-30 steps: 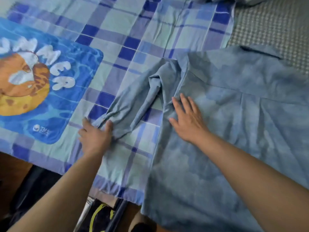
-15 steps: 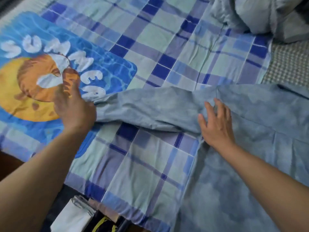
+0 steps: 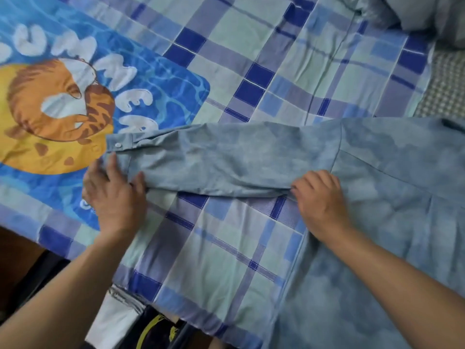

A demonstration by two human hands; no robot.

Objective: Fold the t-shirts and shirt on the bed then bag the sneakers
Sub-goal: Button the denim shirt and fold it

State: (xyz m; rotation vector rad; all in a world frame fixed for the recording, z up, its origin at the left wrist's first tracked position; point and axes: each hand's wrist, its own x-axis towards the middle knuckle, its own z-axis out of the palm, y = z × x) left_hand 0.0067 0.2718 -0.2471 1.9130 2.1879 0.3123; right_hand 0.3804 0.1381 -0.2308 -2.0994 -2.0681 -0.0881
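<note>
A blue-grey long-sleeved shirt (image 3: 377,197) lies spread on the checked bed sheet (image 3: 226,248), its body at the right. One sleeve (image 3: 214,159) is stretched out flat to the left, and its buttoned cuff (image 3: 120,144) reaches the edge of a printed mat. My left hand (image 3: 113,195) rests on the cuff end, index finger and thumb spread over the cloth. My right hand (image 3: 319,200) is at the armpit, fingers curled into the fabric at the sleeve's lower edge. No t-shirts are in view.
A blue mat (image 3: 156,79) printed with a tiger swim ring lies at the left. Grey bedding (image 3: 415,11) is heaped at the top right beside a small-checked surface (image 3: 448,91). Below the bed's near edge are a white bag (image 3: 113,321) and a dark item with yellow trim (image 3: 156,328).
The bunched sleeve has been pulled out straight to the left. My left hand has come back down from over the mat to the cuff. My right hand's fingers have curled at the armpit.
</note>
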